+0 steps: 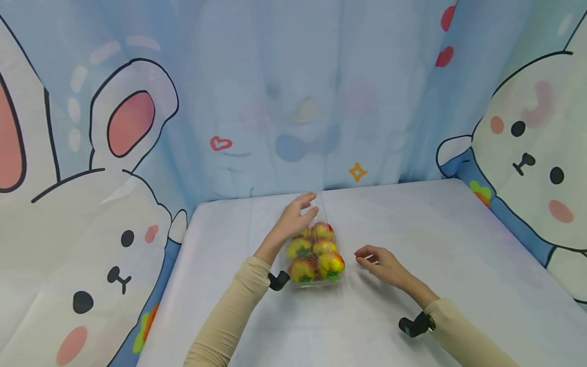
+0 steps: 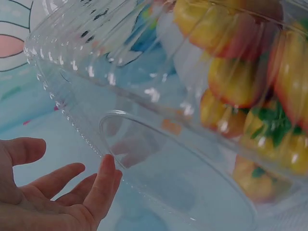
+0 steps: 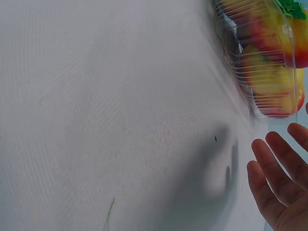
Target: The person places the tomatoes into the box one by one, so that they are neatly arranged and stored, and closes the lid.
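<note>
A clear plastic clamshell box (image 1: 316, 285) stands on the white-covered table, holding several yellow-and-red fruits (image 1: 331, 264) with green leafy tops. Its transparent lid (image 2: 178, 178), marked by an oval outline, looks raised at the far side. My left hand (image 1: 297, 216) is over the far left part of the box, fingers apart and loosely bent; one fingertip is right at the lid's edge in the left wrist view, and whether it touches I cannot tell. To the right of the box, my right hand (image 1: 382, 264) hovers above the cloth with relaxed fingers, holding nothing.
A white cloth (image 1: 412, 219) covers the table. Behind it hangs a blue curtain (image 1: 293, 102) printed with cartoon rabbits, reaching round both sides. Black wrist cameras (image 1: 415, 324) are strapped at both sleeves.
</note>
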`<act>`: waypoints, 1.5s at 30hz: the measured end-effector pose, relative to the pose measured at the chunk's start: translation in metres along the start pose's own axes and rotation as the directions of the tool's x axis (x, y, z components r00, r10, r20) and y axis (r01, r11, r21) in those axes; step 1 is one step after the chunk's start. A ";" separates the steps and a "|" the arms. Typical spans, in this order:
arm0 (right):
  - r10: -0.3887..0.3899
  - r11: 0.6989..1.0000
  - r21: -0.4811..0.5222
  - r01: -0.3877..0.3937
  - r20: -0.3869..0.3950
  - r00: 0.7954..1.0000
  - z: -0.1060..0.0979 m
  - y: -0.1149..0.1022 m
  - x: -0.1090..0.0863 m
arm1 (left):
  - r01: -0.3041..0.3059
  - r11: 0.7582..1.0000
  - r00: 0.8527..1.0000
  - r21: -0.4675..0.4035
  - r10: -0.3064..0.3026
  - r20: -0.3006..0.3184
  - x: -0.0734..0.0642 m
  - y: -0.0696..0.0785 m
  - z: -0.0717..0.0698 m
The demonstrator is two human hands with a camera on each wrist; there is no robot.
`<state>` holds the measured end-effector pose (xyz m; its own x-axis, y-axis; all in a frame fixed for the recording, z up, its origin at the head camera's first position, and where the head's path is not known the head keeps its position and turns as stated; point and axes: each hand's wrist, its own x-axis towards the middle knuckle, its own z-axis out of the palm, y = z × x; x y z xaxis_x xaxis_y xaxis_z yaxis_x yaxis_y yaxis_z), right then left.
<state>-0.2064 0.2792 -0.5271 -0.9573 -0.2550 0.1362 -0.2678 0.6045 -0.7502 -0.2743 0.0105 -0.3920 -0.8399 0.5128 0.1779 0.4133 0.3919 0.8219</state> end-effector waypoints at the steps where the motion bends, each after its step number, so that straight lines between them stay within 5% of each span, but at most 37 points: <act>1: -0.005 1.000 0.000 0.005 0.004 1.000 0.000 0.000 0.000 | 0.001 1.000 1.000 -0.002 -0.001 0.005 0.000 -0.001 0.002; 18: -0.023 1.000 -0.003 0.023 -0.006 1.000 -0.002 0.008 0.005 | 0.082 0.997 0.995 0.001 -0.082 0.052 0.004 -0.012 0.033; 34: -0.005 1.000 0.019 0.005 -0.009 1.000 0.000 0.014 0.006 | 0.075 0.996 0.996 0.049 -0.077 0.048 0.002 -0.020 0.048; 45: 0.019 1.000 0.024 -0.019 -0.018 1.000 0.001 0.013 0.010 | 0.130 0.989 0.988 0.068 -0.134 0.071 -0.001 -0.023 0.053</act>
<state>-0.2195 0.2838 -0.5366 -0.9640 -0.2302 0.1333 -0.2472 0.5908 -0.7680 -0.2642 0.0414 -0.4402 -0.8608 0.5083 0.0272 0.3239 0.5058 0.7995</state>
